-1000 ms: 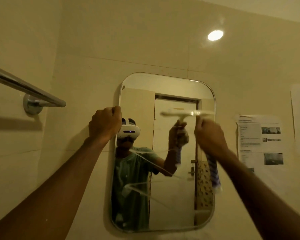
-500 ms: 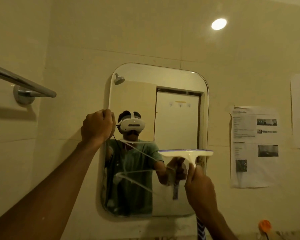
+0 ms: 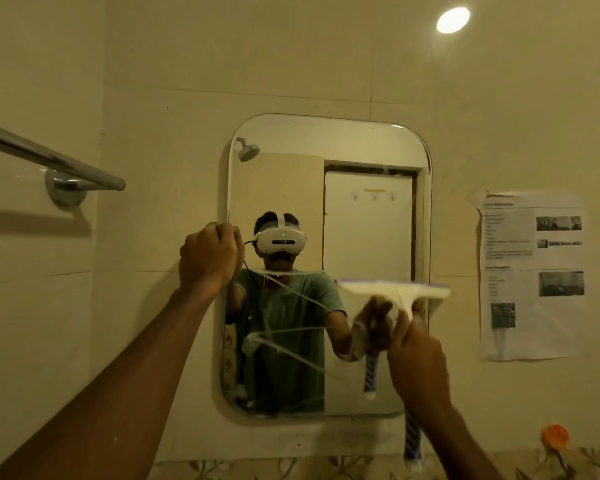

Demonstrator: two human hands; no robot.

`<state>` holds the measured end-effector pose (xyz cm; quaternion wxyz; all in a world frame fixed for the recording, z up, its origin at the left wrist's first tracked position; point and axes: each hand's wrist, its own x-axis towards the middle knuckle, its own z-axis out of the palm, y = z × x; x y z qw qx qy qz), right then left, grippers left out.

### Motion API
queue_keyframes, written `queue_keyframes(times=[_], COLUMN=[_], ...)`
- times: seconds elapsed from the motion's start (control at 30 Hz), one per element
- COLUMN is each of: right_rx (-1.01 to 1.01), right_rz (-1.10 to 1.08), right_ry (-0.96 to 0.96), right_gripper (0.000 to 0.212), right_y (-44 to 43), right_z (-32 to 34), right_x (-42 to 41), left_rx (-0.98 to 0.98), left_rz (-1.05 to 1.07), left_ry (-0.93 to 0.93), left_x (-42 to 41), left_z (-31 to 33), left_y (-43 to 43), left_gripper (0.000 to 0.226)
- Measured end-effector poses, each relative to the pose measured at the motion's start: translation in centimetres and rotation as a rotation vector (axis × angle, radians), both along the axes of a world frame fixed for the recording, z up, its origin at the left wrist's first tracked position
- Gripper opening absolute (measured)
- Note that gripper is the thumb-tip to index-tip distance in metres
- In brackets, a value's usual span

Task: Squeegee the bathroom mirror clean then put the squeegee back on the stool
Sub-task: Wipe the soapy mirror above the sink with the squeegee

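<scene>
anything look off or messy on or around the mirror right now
Yes: white streaks of foam or water cross the lower left half of the mirror, left of the squeegee in the right hand; that part is not wiped yet. The paper notice on the wall to the right hangs wrinkled along its left edge.

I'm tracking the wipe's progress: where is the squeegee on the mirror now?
In the head view, the squeegee sits level on the right half of the mirror, about mid-height, its handle gripped by the right hand below it.

Squeegee [image 3: 394, 289] pulled down mirror [image 3: 368, 237], upper part to mid-height.
</scene>
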<state>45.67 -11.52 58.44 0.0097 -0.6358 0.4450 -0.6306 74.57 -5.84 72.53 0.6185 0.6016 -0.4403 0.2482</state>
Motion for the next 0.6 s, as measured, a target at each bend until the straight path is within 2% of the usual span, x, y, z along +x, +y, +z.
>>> queue_keyframes(times=[0.07,0.13,0.27,0.43,0.53,0.6], right_rx=[0.097,0.122,-0.068,-0.21,-0.179,-0.11], right_rz=[-0.083,-0.059,0.11,0.035,0.026,0.078], right_ry=[0.032,0.061,0.05,0.06,0.062,0.051], right_gripper=[0.033,0.032,0.042,0.052,0.052,0.051], right_y=[0.6,1.1,1.8,1.5,0.5,0.0], right_z=[-3.4,-3.1,6.3,22.1,24.3,21.1], right_x=[-0.1,-0.5,-0.5,2.1,3.1,3.5], left_rx=[0.006,0.011,0.029,0.075,0.089,0.076], left_rz=[-0.016,-0.022,-0.022,0.001,0.03,0.014], left_ry=[0.002,-0.002,-0.036,-0.069,-0.085,-0.09], left_x=[-0.1,-0.3,0.1,0.7,1.1,1.2], left_z=[-0.1,0.0,0.1,0.5,0.4,0.6], left_y=[0.2,0.4,0.5,0.9,0.9,0.8], left_gripper=[0.04,0.041,0.043,0.045,0.041,0.041])
